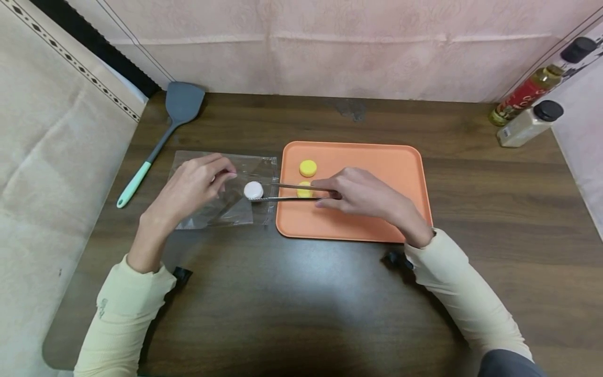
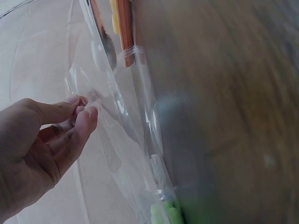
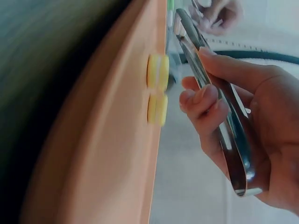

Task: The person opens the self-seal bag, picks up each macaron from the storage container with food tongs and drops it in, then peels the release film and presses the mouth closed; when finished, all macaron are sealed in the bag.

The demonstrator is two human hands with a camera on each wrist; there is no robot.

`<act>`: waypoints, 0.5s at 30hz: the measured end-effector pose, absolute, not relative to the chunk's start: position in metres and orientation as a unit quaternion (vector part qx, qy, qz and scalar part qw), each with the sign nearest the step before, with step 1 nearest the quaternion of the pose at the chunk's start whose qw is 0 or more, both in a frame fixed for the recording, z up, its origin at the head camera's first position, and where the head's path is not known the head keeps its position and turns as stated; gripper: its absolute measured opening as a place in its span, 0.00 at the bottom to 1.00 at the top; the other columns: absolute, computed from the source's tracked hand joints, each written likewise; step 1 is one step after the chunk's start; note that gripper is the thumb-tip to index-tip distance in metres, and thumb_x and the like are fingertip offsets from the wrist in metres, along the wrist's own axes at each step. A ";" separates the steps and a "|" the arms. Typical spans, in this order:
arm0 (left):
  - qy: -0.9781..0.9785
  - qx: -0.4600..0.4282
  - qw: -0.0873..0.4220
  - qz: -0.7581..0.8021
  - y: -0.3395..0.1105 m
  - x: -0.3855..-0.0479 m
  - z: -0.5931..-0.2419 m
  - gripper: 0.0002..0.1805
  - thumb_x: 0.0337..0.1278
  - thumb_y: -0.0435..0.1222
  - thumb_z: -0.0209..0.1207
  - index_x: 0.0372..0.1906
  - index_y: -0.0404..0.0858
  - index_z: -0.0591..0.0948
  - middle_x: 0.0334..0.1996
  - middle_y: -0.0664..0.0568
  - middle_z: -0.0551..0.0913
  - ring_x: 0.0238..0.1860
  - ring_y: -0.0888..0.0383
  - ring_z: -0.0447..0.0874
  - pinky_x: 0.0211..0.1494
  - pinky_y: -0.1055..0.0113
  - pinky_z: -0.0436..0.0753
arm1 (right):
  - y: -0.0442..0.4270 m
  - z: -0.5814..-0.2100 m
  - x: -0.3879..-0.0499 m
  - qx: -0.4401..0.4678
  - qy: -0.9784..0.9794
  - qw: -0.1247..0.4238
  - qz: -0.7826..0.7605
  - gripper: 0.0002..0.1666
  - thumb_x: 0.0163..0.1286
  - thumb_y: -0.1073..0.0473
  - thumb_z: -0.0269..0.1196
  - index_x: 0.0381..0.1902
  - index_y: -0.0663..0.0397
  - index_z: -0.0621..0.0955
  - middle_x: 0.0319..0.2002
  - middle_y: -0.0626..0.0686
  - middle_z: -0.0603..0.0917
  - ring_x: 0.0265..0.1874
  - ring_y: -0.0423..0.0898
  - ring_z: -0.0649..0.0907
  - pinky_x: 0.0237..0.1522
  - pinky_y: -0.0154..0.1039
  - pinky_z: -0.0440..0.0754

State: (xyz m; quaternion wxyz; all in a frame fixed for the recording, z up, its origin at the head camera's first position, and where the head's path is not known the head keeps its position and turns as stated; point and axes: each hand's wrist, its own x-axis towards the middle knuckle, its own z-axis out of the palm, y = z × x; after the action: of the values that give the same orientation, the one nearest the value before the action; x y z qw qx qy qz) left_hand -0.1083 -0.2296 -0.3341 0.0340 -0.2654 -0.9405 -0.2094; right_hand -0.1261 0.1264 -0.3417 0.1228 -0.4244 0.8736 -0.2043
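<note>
My left hand [image 1: 195, 180] pinches the clear plastic bag [image 1: 195, 217] between thumb and fingers; the left wrist view shows its film rising from the fingertips [image 2: 86, 116]. My right hand [image 1: 367, 196] grips metal tongs [image 3: 229, 123], which point left from over the tray. At their tips in the head view is a white round piece [image 1: 253, 190], above or in the bag; which one I cannot tell. Two yellow round sandwich cookies, like macarons, lie on the orange tray [image 1: 377, 228]: the far cookie [image 1: 308, 168] shows whole, the near cookie [image 1: 304, 192] is partly behind the tongs.
A spatula [image 1: 171, 123] with a grey blade and mint handle lies at the table's left edge. At the far right stand an oil bottle [image 1: 525, 97] with a red label and a black-lidded jar [image 1: 525, 128]. Pale cloth [image 1: 330, 63] hangs behind the wooden table [image 1: 282, 303].
</note>
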 end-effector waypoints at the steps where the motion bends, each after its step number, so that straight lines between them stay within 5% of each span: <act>1: -0.941 -0.265 0.035 -0.209 -0.230 -0.108 -0.334 0.05 0.78 0.29 0.65 0.46 0.31 0.89 0.39 0.42 0.89 0.26 0.58 0.84 0.30 0.60 0.82 | 0.121 -0.342 -0.126 -0.429 0.872 0.122 -0.201 0.08 0.80 0.52 0.71 0.50 0.49 0.88 0.21 0.43 0.73 0.22 0.38 0.69 0.28 0.37 0.66; 9: -0.939 -0.274 0.053 -0.204 -0.230 -0.107 -0.334 0.04 0.77 0.28 0.66 0.44 0.31 0.89 0.41 0.42 0.90 0.30 0.52 0.83 0.34 0.56 0.83 | 0.073 -0.343 -0.124 -0.434 0.877 0.113 -0.172 0.14 0.82 0.50 0.69 0.55 0.52 0.90 0.25 0.45 0.79 0.23 0.41 0.74 0.27 0.40 0.76; 15: -0.938 -0.280 0.057 -0.198 -0.229 -0.107 -0.334 0.04 0.78 0.28 0.65 0.44 0.31 0.89 0.39 0.43 0.89 0.28 0.54 0.81 0.33 0.57 0.81 | 0.047 -0.345 -0.125 -0.426 0.881 0.122 -0.164 0.17 0.82 0.49 0.68 0.54 0.56 0.88 0.18 0.42 0.68 0.20 0.38 0.69 0.23 0.35 0.62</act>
State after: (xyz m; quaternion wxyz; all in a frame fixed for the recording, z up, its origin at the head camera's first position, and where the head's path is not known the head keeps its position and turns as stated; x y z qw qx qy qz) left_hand -0.1071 -0.2287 -0.3339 0.0570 -0.2796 -0.9378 -0.1976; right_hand -0.1247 0.0469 -0.3448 0.1221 -0.4256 0.8815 -0.1641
